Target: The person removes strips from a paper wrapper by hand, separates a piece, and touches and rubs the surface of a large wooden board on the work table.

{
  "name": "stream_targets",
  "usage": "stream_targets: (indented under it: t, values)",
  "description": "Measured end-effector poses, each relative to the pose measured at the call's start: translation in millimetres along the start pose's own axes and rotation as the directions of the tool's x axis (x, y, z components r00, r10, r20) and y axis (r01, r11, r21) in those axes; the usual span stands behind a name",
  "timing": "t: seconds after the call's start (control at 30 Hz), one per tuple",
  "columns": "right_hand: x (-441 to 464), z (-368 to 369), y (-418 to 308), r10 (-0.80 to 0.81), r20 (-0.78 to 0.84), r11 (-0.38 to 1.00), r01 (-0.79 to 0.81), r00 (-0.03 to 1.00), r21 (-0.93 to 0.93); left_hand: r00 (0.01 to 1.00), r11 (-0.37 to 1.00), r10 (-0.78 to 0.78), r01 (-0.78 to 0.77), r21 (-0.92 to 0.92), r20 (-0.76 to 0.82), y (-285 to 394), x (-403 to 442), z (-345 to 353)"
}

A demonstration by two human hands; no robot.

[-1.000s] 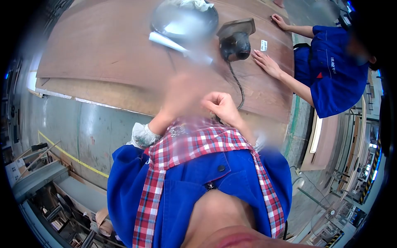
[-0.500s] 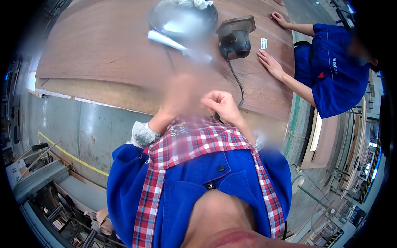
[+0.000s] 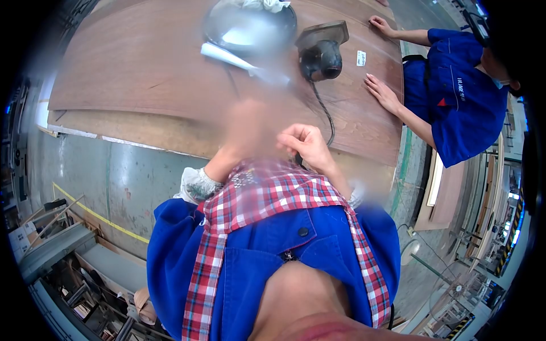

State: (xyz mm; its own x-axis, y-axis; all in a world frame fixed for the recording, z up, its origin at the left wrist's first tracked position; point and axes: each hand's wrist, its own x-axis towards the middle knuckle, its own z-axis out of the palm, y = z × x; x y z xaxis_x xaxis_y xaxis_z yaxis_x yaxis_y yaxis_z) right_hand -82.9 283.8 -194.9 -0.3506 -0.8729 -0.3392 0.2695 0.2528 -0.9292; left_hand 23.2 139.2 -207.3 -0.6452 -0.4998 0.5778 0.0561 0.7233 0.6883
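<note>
Left hand point(image 3: 247, 128): blurred, near edge of wooden board point(image 3: 142, 74); fingers cannot be told.
Right hand point(image 3: 309, 146): beside it, fingers curled; any grip unclear.
Corded sander point(image 3: 321, 58): on board, right of round basin point(image 3: 250, 28), toward far edge.

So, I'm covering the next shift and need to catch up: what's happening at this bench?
The person's left hand and right hand are close together at the near edge of the brown wood sheet; blur hides whether they hold anything. A co-worker across the corner has both hands on the sheet, near a white label. No one touches the corded, iron-like tool.
</note>
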Motion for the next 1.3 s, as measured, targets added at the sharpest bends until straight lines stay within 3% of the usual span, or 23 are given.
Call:
stream_targets:
  t: [0.23, 0.33, 0.5, 0.6, 0.7, 0.83, 0.93, 1.17, 1.3]
  values:
    - [-4, 1, -4, 0.033, 0.003, 0.999, -0.033, 0.999, -0.008, 0.971, 0.968, -0.236, 0.238, -0.075, 0.033, -29, -6, 1]
    - [-5, 1, -3, 0.039, 0.015, 0.999, -0.039, 0.999, 0.007, 0.961, 0.942, -0.273, 0.278, -0.187, 0.054, -33, -8, 3]
    - [-5, -3, -2, 0.067, 0.084, 0.994, -0.06, 0.994, -0.087, 0.954, 0.944, -0.278, 0.294, -0.152, 0.116, -28, -2, -2]
    - [-3, -3, 0, -0.137, 0.01, 0.971, 0.136, 0.991, -0.196, 0.95, 0.944, -0.258, 0.287, -0.162, 0.175, -26, -4, -4]
    - [6, -7, -11, -0.343, -0.036, 0.939, 0.342, 0.939, -0.02, 0.945, 0.957, -0.217, 0.255, -0.138, 0.244, -7, 3, -9]
    - [10, -2, -48, -0.44, -0.038, 0.883, 0.424, 0.897, -0.203, 0.94, 0.965, -0.151, 0.208, -0.162, 0.307, 10, 12, -11]
    - [19, 0, -42, -0.348, -0.051, 0.937, 0.345, 0.936, -0.06, 0.937, 0.965, -0.101, 0.174, -0.197, 0.335, 22, 16, -11]
    - [20, 2, -36, -0.301, -0.047, 0.936, 0.305, 0.952, 0.178, 0.91, 0.899, -0.183, 0.308, -0.312, 0.371, 16, 5, -5]
    - [21, -1, -29, -0.297, -0.083, 0.936, 0.307, 0.951, 0.17, 0.914, 0.913, -0.175, 0.29, -0.287, 0.367, 22, 7, -3]
